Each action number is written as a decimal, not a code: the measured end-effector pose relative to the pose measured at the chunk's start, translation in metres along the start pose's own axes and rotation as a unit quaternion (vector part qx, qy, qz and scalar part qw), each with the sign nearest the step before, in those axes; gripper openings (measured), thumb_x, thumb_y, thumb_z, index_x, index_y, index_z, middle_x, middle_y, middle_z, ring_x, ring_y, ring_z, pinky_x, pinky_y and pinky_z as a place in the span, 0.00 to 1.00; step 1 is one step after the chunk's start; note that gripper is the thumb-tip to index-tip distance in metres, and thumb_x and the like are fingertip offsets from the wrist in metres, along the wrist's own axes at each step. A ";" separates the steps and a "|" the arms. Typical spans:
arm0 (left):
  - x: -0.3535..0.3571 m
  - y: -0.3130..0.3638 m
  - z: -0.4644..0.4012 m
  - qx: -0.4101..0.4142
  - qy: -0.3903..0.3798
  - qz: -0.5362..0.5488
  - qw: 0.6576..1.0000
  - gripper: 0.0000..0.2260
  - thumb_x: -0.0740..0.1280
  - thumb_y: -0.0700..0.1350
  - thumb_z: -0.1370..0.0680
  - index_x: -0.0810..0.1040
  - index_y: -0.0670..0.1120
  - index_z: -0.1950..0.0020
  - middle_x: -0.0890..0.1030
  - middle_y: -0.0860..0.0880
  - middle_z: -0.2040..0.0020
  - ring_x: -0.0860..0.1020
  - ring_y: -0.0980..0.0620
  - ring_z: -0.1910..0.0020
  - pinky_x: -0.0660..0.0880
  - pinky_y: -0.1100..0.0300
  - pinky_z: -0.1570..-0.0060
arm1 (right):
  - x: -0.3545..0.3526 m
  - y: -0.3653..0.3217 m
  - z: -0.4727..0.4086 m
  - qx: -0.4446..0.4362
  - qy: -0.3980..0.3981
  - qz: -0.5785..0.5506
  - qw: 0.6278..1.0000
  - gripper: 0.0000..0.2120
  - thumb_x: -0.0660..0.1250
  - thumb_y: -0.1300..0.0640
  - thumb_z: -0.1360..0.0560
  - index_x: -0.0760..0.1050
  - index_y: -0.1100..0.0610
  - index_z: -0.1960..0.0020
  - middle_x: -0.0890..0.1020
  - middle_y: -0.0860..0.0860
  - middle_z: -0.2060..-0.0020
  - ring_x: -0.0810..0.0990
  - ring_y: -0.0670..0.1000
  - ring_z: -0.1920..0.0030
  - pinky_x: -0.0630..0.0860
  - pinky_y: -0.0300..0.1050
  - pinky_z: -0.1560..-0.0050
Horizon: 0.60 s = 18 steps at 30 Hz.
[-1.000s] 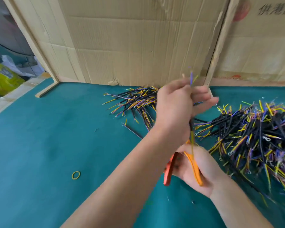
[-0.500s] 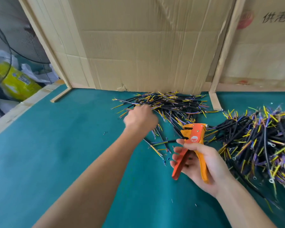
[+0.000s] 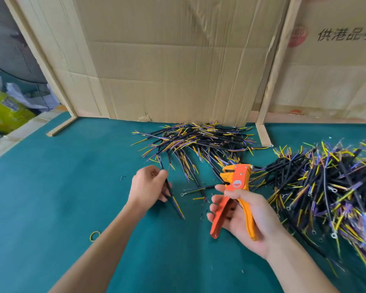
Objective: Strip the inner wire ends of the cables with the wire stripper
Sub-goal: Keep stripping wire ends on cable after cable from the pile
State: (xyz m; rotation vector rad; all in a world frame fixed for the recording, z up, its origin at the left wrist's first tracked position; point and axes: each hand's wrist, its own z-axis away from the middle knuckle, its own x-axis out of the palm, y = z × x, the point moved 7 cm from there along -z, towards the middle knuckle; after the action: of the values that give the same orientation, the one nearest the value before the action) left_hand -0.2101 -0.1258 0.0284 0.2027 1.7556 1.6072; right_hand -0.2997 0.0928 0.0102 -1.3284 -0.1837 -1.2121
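My left hand [image 3: 149, 185] pinches one black cable [image 3: 173, 199] whose yellow and purple inner wires point down toward me, just in front of the far pile of cables [image 3: 199, 142]. My right hand [image 3: 241, 216] grips an orange wire stripper [image 3: 235, 187] by its handles, jaws pointing up and away, handles spread apart. A larger heap of black cables with yellow and purple ends [image 3: 325, 187] lies to the right of that hand. The cable and the stripper are apart.
The green table mat [image 3: 61, 197] carries a small yellow rubber band [image 3: 94, 235] near my left forearm and scraps of insulation. Cardboard sheets [image 3: 178, 60] on wooden frames close off the back. A yellow bag [image 3: 4, 111] and a fan sit off the table's left edge.
My left hand dropped the earlier cable at the far pile, then drew back toward me holding a new cable. My right hand stayed near the same spot with the stripper, its jaws now uncovered.
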 end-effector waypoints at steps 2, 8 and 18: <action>0.003 -0.001 0.012 0.016 -0.020 0.094 0.995 0.07 0.62 0.36 0.20 0.75 0.38 0.58 0.83 0.43 0.67 0.79 0.45 0.74 0.75 0.57 0.76 | 0.001 0.000 0.001 0.005 -0.002 0.001 1.000 0.29 0.71 0.64 0.31 0.72 0.68 0.31 0.80 0.64 0.56 0.80 0.63 0.60 0.81 0.60 0.57; 0.035 0.002 0.055 0.081 -0.152 0.123 0.977 0.12 0.69 0.36 0.22 0.80 0.46 0.40 0.79 0.47 0.67 0.79 0.48 0.71 0.70 0.62 0.75 | 0.009 0.002 0.003 -0.001 -0.040 0.035 0.999 0.30 0.73 0.66 0.33 0.73 0.68 0.32 0.82 0.68 0.46 0.80 0.63 0.61 0.80 0.59 0.58; 0.040 0.015 0.069 0.180 -0.145 0.075 0.970 0.16 0.67 0.44 0.26 0.81 0.59 0.42 0.71 0.43 0.66 0.71 0.46 0.67 0.72 0.50 0.60 | 0.014 0.002 -0.002 -0.043 -0.089 0.104 0.990 0.26 0.76 0.61 0.35 0.80 0.62 0.36 0.80 0.59 0.34 0.81 0.63 0.58 0.79 0.55 0.58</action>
State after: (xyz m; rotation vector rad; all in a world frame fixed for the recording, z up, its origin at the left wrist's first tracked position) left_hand -0.2024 -0.0455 0.0296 0.7224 1.8182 1.2679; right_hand -0.2928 0.0828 0.0185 -1.4927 -0.1180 -0.9334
